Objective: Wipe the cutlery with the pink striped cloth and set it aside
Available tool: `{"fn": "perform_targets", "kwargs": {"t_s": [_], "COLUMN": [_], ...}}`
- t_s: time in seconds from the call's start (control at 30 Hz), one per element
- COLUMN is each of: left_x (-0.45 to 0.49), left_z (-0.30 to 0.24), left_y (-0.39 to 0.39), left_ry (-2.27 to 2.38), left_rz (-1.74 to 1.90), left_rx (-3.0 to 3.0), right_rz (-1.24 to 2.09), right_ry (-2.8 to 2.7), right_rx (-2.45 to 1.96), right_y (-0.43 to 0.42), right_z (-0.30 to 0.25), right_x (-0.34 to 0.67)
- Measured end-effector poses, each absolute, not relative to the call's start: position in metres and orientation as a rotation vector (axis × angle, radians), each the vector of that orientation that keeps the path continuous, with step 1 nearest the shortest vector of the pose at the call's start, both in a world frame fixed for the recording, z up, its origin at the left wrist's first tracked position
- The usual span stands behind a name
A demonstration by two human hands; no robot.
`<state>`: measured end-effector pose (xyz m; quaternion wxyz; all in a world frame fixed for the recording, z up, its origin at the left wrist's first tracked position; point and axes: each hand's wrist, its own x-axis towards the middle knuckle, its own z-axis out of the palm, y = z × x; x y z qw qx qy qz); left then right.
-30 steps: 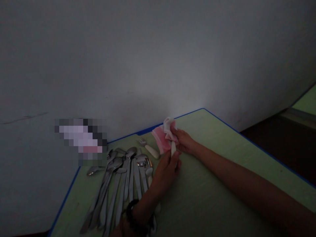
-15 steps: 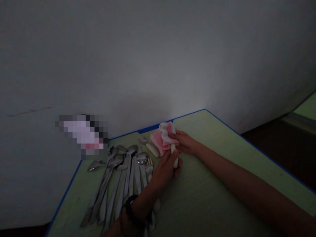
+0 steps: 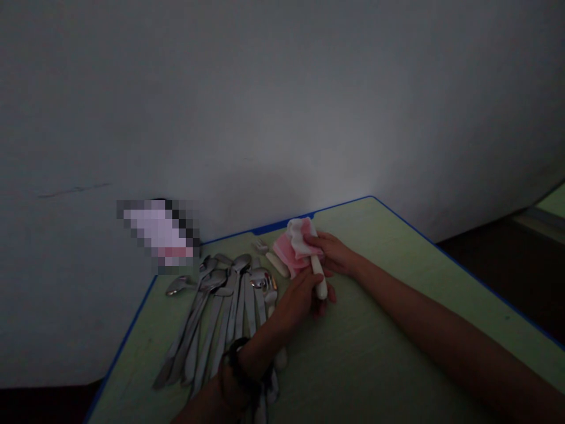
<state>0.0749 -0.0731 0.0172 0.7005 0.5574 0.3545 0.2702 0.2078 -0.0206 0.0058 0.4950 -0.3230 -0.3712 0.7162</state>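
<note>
My left hand [image 3: 300, 297] is closed around the white handle of a utensil [image 3: 318, 278], holding it just above the green table [image 3: 397, 306]. The utensil's head is wrapped in a pink and white cloth [image 3: 295, 247]. My right hand [image 3: 331, 253] grips that cloth around the hidden head. A dark band sits on my left wrist. Left of my hands lies a fanned row of several steel spoons and knives [image 3: 220, 312]. A small fork with a white handle [image 3: 271, 257] lies beside the cloth.
The table has a blue edge [image 3: 282, 224] and stands in a corner against a pale wall. A blurred-out patch [image 3: 159, 235] sits at the table's far left corner. Dark floor and another green surface [image 3: 551, 203] show at the right.
The white handle has come further out of the cloth toward me, and my left hand slid down along it. My view shifted slightly; the cutlery row stayed put.
</note>
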Motion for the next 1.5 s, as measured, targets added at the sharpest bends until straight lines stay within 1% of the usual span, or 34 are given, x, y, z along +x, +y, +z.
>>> {"fn": "perform_targets", "kwargs": {"t_s": [0.43, 0.73, 0.97, 1.1, 1.2, 1.33, 1.5], "left_x": [0.074, 0.074, 0.073, 0.072, 0.073, 0.075, 0.075], "left_z": [0.02, 0.022, 0.023, 0.022, 0.02, 0.02, 0.017], "left_y": [-0.077, -0.077, -0.08, -0.079, -0.077, -0.076, -0.074], "left_ry": [0.82, 0.875, 0.842, 0.829, 0.809, 0.836, 0.894], "left_rz": [0.603, 0.59, 0.549, 0.553, 0.545, 0.623, 0.734], "left_rx": [1.334, 1.351, 1.412, 1.383, 1.315, 1.247, 1.205], "right_rz": [1.644, 1.709, 1.623, 1.632, 1.629, 1.64, 1.679], "right_ry": [-0.799, -0.86, -0.863, -0.725, -0.571, -0.511, -0.717], "right_rx": [-0.861, -0.786, -0.757, -0.784, -0.713, -0.592, -0.719], "right_y": [-0.016, -0.017, -0.013, -0.011, -0.007, -0.007, -0.016], "right_z": [0.0, -0.001, -0.007, -0.005, -0.004, -0.001, 0.006], "right_x": [0.209, 0.21, 0.205, 0.206, 0.208, 0.207, 0.206]}}
